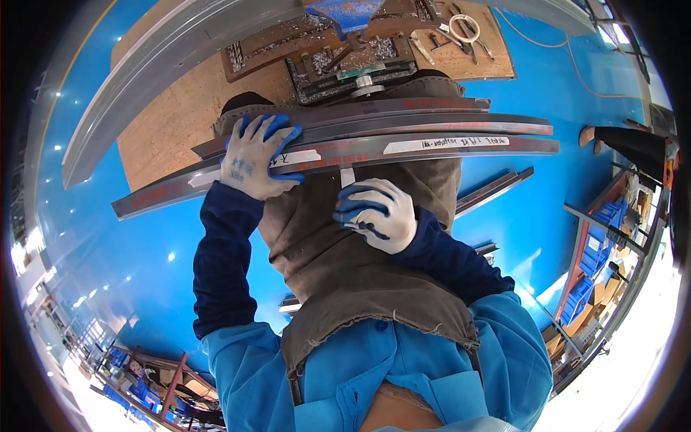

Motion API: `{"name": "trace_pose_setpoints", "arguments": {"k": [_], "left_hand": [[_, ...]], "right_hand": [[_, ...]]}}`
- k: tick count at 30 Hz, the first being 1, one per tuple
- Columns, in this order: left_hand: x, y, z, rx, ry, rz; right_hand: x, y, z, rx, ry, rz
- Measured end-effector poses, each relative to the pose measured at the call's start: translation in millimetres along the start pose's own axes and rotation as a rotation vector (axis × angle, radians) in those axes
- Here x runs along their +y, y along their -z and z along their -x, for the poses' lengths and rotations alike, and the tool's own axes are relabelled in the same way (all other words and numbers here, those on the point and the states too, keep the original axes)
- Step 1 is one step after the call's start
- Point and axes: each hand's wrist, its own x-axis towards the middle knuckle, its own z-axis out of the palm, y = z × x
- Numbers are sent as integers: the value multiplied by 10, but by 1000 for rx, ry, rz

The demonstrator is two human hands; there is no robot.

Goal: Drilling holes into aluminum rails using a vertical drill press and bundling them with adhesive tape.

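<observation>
Several long grey metal profiles [338, 158] with red markings lie side by side across my lap, over a brown apron [324, 223]. My left hand [258, 157], in a white and blue glove, is wrapped over the nearest profiles near their left part, fingers over the top and thumb below. White tape labels with handwriting [410, 146] are stuck on the nearest profile. A short white strip [348, 176] hangs below that profile's edge. My right hand [379, 214], gloved alike, is closed with curled fingers at the strip's lower end, seemingly pinching it.
Ahead, a metal machine vise [338, 75] covered with shavings stands on a wooden board [165, 137]. A tape roll [464, 29] and hand tools lie at its right. A large grey profile [137, 79] arches at left. More profiles [497, 189], a person's leg [626, 139] and shelving [597, 252] are at right.
</observation>
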Motion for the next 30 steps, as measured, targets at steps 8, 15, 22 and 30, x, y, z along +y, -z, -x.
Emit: {"name": "trace_pose_setpoints", "arguments": {"k": [8, 15, 22, 30], "left_hand": [[360, -148, 77, 39, 183, -304], [145, -181, 62, 77, 179, -74], [141, -176, 75, 151, 127, -38], [466, -164, 399, 241, 141, -112]], "right_hand": [[10, 3, 22, -23, -16, -47], [-144, 165, 139, -123, -15, -183], [-282, 313, 95, -6, 28, -195], [31, 1179, -92, 721, -373, -128]]}}
